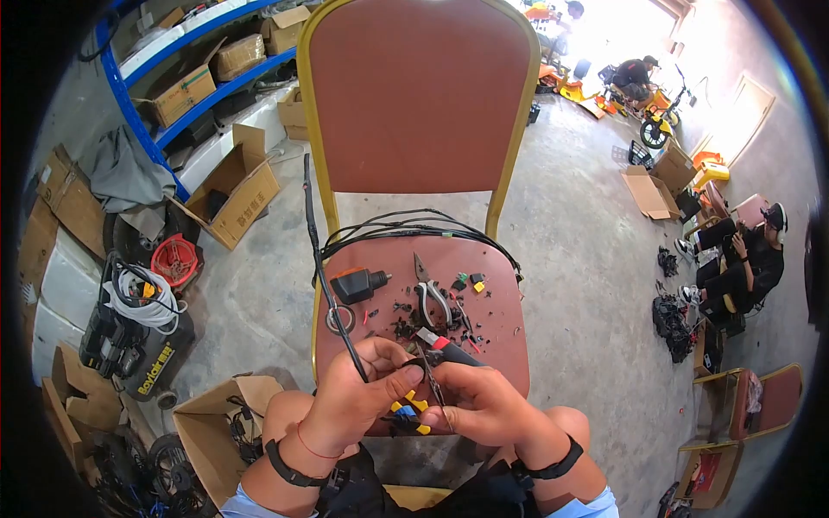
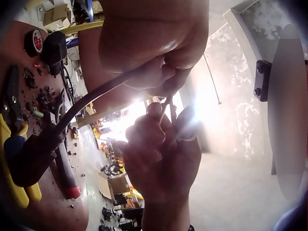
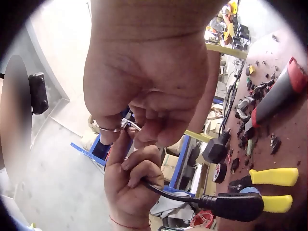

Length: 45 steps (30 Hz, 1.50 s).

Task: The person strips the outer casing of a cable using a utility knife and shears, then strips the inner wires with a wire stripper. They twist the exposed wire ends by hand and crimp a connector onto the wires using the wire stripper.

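My left hand [image 1: 345, 407] grips a black cable [image 1: 332, 298], which rises past the chair seat [image 1: 505, 345] on the left. A thick black moulded plug [image 3: 238, 207] hangs from the cable below that hand. My right hand [image 1: 488, 404] holds slim metal scissors [image 1: 439, 388], with the thumb at a handle loop. Both hands meet fingertip to fingertip above the seat's front, where fingers partly hide the cut spot. Yellow-handled pliers [image 3: 276, 177] lie beneath. Beyond the hands are a red-and-black utility knife [image 1: 453, 350] and long-nose pliers [image 1: 429, 293].
Black scraps, a tape roll [image 1: 340, 319] and a black-and-orange piece [image 1: 358, 283] lie on the seat. Coiled cables [image 1: 423, 226] run along its back. Cardboard boxes [image 1: 233, 186] and blue shelving [image 1: 216, 91] stand left. A seated person [image 1: 747, 259] is at right, another farther back.
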Available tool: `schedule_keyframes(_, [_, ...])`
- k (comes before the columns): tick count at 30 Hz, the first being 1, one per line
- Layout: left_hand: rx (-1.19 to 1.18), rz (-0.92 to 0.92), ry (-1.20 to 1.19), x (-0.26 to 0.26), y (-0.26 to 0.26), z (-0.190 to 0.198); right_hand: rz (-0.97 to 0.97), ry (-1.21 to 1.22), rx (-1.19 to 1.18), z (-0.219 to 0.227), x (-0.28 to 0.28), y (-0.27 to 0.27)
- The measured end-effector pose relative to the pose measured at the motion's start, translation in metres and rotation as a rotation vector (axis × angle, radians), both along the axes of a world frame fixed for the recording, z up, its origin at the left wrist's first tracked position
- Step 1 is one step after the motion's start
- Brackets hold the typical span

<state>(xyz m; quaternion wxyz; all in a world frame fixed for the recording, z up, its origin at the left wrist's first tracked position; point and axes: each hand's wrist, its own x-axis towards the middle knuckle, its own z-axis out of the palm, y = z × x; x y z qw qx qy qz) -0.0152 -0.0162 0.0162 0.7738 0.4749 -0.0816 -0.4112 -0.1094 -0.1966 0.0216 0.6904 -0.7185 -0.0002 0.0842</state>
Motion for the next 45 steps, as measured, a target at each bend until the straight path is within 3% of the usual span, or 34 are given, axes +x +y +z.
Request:
schedule_keyframes(5, [0.008,0.013,-0.017,0.0,0.0,0.001,-0.005,0.035,0.083,0.006,0.001,0.002])
schedule_keyframes(11, [0.029,0.001,-0.019,0.0,0.0,0.002,0.027,0.041,-0.088,0.008,0.0,-0.001])
schedule_keyframes(14, [0.036,-0.005,-0.024,0.0,0.0,0.001,0.027,0.009,0.069,0.005,0.002,0.002])
schedule_keyframes(20, [0.052,-0.01,-0.018,-0.001,0.0,0.003,0.065,0.035,-0.035,0.006,0.0,-0.004])
schedule_keyframes(23, [0.061,0.002,-0.04,-0.001,0.0,0.001,-0.035,0.063,0.2,-0.008,0.0,0.0])
schedule_keyframes(30, [0.053,0.06,-0.057,-0.002,-0.002,0.001,-0.398,0.131,0.311,-0.009,0.017,-0.013])
schedule_keyframes(34, [0.051,0.076,-0.032,-0.003,-0.004,0.001,-0.375,0.154,0.374,-0.008,0.013,-0.011])
schedule_keyframes(40, [0.041,0.007,-0.059,-0.007,-0.002,0.003,-0.173,0.208,0.246,0.004,0.0,-0.006])
schedule_keyframes(45, [0.039,-0.005,-0.07,-0.013,0.0,0.005,-0.409,-0.046,-0.004,-0.011,-0.008,0.005])
